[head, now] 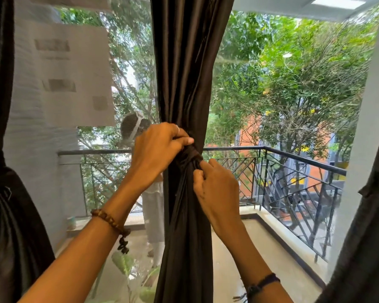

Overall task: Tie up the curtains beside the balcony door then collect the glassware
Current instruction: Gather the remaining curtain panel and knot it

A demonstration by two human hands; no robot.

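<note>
In the head view, a dark brown curtain (185, 84) hangs down the centre of the frame, gathered into a narrow column from top edge to bottom edge. At mid-height it is cinched by a knot (189, 155) of the same dark cloth, just right of centre.

The left hand (157, 149) comes in from the lower left and sits at the knot's upper left side. Its fingers are curled shut over the cloth, the thumb pressed flat across the top of the knot. A ring shows on one finger, and a wooden bead bracelet (109, 221) circles the wrist.

The right hand (214, 186) comes in from the lower right and sits just below and right of the knot. Its fingers are bent together, pinching a fold of the curtain right under the knot. A dark thread band (264, 281) wraps that wrist near the bottom edge.

A second curtain (7, 193) fills the left edge of the frame, and it looks gathered at about mid-height. A third strip of dark curtain (368, 237) runs up the right edge.

Behind the centre curtain, glass shows a balcony with a black metal railing (293, 162) across the middle and right. Green trees (293, 73) fill the upper right. In the left pane, a faint reflection of a person (138, 132) shows beside the left hand. No glassware can be made out in this view.
</note>
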